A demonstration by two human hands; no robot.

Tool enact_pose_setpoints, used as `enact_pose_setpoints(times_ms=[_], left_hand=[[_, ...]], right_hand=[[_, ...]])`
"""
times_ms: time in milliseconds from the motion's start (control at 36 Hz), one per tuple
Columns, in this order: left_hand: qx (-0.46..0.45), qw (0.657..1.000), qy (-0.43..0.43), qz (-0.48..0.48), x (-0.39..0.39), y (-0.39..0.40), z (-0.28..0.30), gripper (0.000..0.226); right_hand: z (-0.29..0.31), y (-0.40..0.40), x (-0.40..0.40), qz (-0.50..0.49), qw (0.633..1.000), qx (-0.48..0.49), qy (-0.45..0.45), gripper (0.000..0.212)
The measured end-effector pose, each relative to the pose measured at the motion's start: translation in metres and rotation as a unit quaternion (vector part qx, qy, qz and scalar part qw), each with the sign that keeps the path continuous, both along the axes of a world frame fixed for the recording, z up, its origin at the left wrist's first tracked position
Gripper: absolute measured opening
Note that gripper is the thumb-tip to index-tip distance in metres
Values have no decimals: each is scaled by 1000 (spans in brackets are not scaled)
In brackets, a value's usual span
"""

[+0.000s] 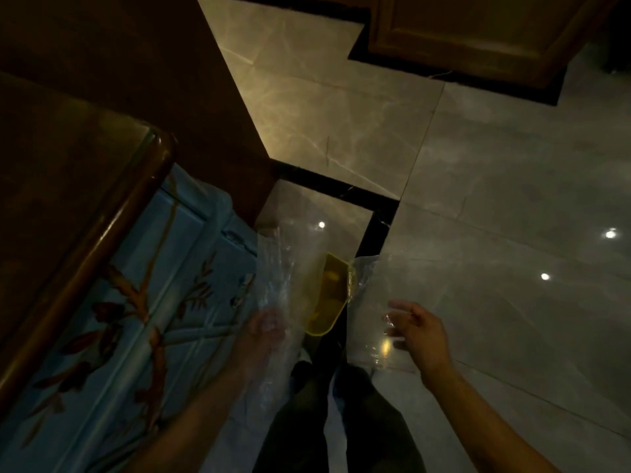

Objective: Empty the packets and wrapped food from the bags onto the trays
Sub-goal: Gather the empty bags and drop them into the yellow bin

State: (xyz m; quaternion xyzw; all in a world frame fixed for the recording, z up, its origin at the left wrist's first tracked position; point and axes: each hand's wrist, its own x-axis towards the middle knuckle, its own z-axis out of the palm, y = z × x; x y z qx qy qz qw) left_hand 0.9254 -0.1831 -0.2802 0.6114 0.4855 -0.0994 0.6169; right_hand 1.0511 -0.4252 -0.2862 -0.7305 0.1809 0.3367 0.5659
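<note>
Dim room, seen from above. Clear plastic bag [273, 291], held up over the marble floor [495, 186]; left hand [264, 327] behind its film at 7 o'clock, fingers blurred. Yellow tray [329, 295] at centre. Right hand [415, 331] at 4 o'clock, fingers spread, touching a second clear bag [375, 302]. Blue painted cabinet [143, 302] at 8 o'clock.

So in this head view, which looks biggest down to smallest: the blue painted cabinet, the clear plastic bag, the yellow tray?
1. Blue painted cabinet, clearly the largest.
2. Clear plastic bag, though its see-through edges are hard to trace.
3. Yellow tray, smallest; it is partly behind the plastic.
</note>
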Motion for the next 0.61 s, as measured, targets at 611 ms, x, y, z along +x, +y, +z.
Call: enact_pose_setpoints(times_ms=[611], left_hand=[[-18, 989, 138, -39, 6, 30, -205, 14]], right_hand=[[-216, 81, 8, 232, 950, -209, 20, 25]])
